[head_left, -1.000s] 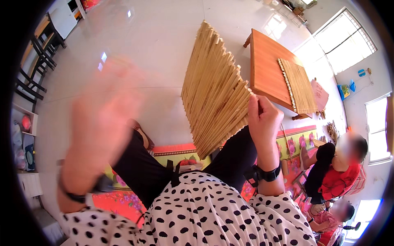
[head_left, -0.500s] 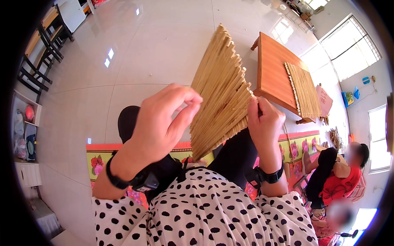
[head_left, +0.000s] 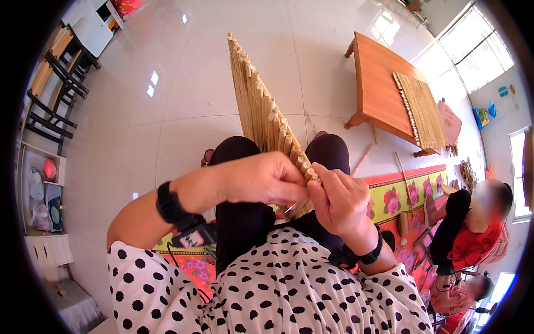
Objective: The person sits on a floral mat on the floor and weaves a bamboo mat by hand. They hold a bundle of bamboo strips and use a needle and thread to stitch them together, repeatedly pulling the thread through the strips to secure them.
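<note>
A mat of straw-coloured stalks (head_left: 261,111) stands on edge between my knees, its row of cut ends facing up and running from far left to near right. My right hand (head_left: 340,199) is closed on the near corner, thumb against the last stalk ends. My left hand (head_left: 266,179) reaches across from the left, fingers pinched together right beside that corner. What the left fingers hold is hidden; a small shiny bit shows just below them, too blurred to name.
An orange-brown wooden table (head_left: 378,83) at the far right bears a second stalk mat (head_left: 424,114). A flowered floor cloth (head_left: 389,203) lies under me, with loose sticks near it. Two people sit at the right, one in a red top (head_left: 464,250). Black-framed chairs (head_left: 55,89) stand at far left.
My left hand has come right and down to the mat's near corner. The mat has turned from showing its broad face to standing more on edge, and my right hand has shifted lower and left.
</note>
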Tool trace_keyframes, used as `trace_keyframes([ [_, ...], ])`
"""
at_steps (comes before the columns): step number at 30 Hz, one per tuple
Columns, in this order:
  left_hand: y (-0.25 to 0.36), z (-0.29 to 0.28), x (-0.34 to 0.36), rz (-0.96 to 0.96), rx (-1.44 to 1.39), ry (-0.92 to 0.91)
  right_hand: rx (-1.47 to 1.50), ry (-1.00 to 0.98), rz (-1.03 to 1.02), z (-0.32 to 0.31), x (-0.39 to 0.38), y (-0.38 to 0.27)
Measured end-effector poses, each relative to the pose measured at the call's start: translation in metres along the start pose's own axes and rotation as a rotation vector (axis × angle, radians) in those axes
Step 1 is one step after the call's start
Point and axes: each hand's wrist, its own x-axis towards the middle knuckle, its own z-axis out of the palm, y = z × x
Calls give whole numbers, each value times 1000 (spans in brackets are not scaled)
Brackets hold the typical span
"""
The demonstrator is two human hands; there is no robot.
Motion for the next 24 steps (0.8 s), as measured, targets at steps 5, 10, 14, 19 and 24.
trace_keyframes([
  [5,1,12,-8,43,92,88,-41,-41,-25,0,0,0],
  [10,2,10,-18,93,248,66,-77,-59,-39,2,1,0],
  [14,-28,14,-66,139,518,8,-172,-31,151,-14,-3,21],
  [19,-24,-8,-97,126,1041,418,-30,33,178,-7,0,20],
  [24,-21,-6,-88,160,1341,689,-44,27,124,-8,2,25],
])
